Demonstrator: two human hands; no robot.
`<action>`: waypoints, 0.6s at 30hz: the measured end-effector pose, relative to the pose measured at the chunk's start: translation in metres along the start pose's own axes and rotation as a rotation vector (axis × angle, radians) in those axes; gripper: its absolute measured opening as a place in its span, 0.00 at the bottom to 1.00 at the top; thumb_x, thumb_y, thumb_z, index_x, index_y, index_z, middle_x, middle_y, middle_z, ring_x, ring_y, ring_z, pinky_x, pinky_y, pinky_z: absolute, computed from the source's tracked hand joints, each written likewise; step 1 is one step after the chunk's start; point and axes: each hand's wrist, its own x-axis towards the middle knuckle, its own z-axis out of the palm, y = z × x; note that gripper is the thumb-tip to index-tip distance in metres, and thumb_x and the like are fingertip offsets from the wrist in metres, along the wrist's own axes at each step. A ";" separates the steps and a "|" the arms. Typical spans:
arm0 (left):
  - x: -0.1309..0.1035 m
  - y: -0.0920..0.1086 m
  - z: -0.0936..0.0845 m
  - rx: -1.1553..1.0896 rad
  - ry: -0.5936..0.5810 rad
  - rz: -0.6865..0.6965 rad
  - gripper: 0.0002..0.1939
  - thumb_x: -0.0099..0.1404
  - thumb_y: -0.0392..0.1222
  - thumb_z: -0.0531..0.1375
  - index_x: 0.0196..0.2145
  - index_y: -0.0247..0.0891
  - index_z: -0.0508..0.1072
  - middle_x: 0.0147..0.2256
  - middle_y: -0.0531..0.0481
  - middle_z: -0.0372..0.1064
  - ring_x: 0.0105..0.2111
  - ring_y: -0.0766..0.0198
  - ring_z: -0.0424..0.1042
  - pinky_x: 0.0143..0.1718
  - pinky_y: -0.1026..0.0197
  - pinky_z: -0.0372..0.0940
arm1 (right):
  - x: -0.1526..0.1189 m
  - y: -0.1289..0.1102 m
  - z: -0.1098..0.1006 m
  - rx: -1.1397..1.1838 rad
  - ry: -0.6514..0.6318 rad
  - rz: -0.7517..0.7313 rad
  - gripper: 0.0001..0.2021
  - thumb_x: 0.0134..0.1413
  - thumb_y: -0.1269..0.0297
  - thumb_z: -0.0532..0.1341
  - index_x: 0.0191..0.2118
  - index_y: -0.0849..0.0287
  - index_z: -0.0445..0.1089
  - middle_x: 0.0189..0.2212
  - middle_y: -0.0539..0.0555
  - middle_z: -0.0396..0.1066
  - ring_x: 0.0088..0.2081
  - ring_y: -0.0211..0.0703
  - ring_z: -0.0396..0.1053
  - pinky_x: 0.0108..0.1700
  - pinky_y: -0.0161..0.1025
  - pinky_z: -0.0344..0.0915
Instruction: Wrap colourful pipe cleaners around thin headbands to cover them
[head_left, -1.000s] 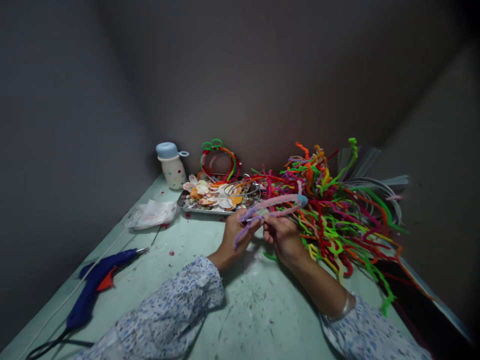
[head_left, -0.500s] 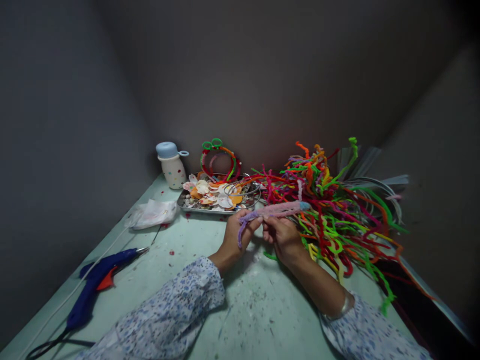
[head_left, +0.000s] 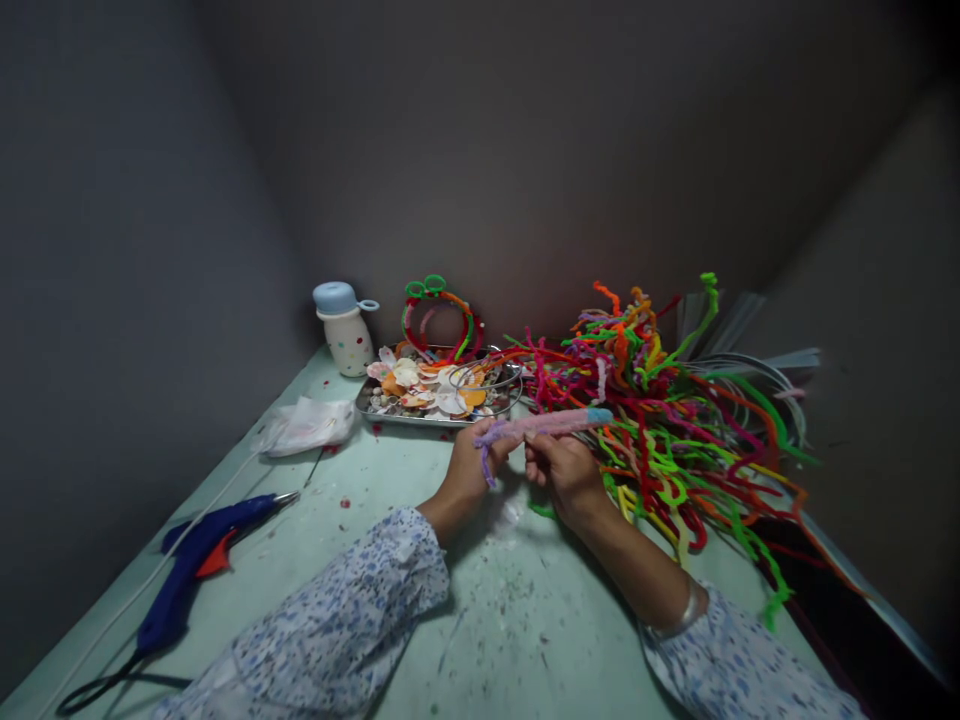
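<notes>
A fuzzy pipe-cleaner strip (head_left: 562,423), pink along its length with a blue tip and purple ends, is held across both hands above the table. My left hand (head_left: 474,468) is closed on its purple end, from which a purple tail hangs down. My right hand (head_left: 568,476) is closed in a pinch at the underside of the pink middle. The blue tip points right, in front of a big heap of coloured pipe cleaners (head_left: 660,430). The exact fingertip contact is too small to make out.
Behind the hands, a metal tray (head_left: 409,420) holds flower shapes and beads, with pipe-cleaner hoops (head_left: 469,325) standing at its back. A bottle with a blue lid (head_left: 349,340), a plastic packet (head_left: 311,427) and a blue glue gun (head_left: 176,585) with its cord are on the left.
The pink strands lie closer together now, and the strip's blue tip has shifted slightly left and down. The purple tail hangs a little shorter. Both hands stay nearly in place.
</notes>
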 end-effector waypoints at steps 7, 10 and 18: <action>0.001 0.001 0.000 0.080 0.062 -0.008 0.13 0.56 0.48 0.62 0.23 0.36 0.68 0.20 0.54 0.59 0.22 0.69 0.57 0.23 0.65 0.52 | -0.001 -0.002 0.000 -0.014 -0.011 0.005 0.14 0.46 0.57 0.61 0.17 0.59 0.67 0.10 0.49 0.64 0.13 0.33 0.56 0.15 0.32 0.51; 0.003 -0.001 -0.001 0.084 0.046 0.004 0.12 0.57 0.47 0.61 0.23 0.37 0.68 0.20 0.54 0.59 0.22 0.68 0.57 0.23 0.64 0.52 | -0.003 -0.002 0.001 -0.036 -0.026 -0.009 0.14 0.46 0.57 0.61 0.17 0.59 0.67 0.10 0.49 0.64 0.13 0.33 0.55 0.16 0.32 0.50; 0.007 -0.012 -0.004 0.106 0.021 0.055 0.14 0.59 0.47 0.59 0.20 0.38 0.66 0.19 0.54 0.57 0.21 0.68 0.55 0.24 0.62 0.50 | -0.004 -0.003 0.001 -0.040 -0.031 -0.010 0.13 0.46 0.58 0.61 0.19 0.59 0.68 0.11 0.48 0.64 0.14 0.32 0.57 0.16 0.31 0.51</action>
